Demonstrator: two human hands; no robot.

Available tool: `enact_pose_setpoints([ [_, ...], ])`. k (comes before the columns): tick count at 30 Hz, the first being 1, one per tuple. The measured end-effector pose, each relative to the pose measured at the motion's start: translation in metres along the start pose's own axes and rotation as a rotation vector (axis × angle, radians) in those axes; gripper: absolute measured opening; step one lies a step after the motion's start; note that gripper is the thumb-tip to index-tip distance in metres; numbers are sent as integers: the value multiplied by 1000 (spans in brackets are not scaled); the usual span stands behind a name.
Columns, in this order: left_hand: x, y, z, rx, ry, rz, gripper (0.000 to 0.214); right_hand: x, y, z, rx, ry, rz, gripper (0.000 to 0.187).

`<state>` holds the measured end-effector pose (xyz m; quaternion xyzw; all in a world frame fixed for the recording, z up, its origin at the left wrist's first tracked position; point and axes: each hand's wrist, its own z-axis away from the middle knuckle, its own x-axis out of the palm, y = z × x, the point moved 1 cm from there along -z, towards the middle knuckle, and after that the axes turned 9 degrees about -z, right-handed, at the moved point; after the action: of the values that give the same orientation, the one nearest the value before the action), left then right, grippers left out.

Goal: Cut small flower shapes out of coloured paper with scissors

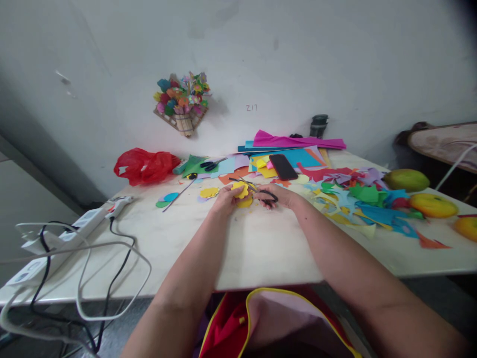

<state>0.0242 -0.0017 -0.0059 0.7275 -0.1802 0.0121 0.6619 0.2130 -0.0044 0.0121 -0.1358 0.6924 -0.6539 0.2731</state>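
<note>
My left hand pinches a yellow paper flower with a scalloped edge, near the middle of the table. Closed around the dark handles of a pair of scissors is my right hand. The scissor blades point left and lie close to the flower's edge; whether they touch it I cannot tell. Below the flower a round yellow paper piece shows on the table. Another yellow scalloped flower lies to the left of my left hand.
Paper scraps and mangoes cover the right side. A phone rests on coloured sheets behind my hands. At back left are a red plastic bag and second scissors. A power strip with cables lines the left edge.
</note>
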Motion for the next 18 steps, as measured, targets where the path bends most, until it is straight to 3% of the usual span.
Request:
enact_pose_setpoints([
  [18,1,1,0,-22,27,3,25,0,1,-2,4,16,52,31],
])
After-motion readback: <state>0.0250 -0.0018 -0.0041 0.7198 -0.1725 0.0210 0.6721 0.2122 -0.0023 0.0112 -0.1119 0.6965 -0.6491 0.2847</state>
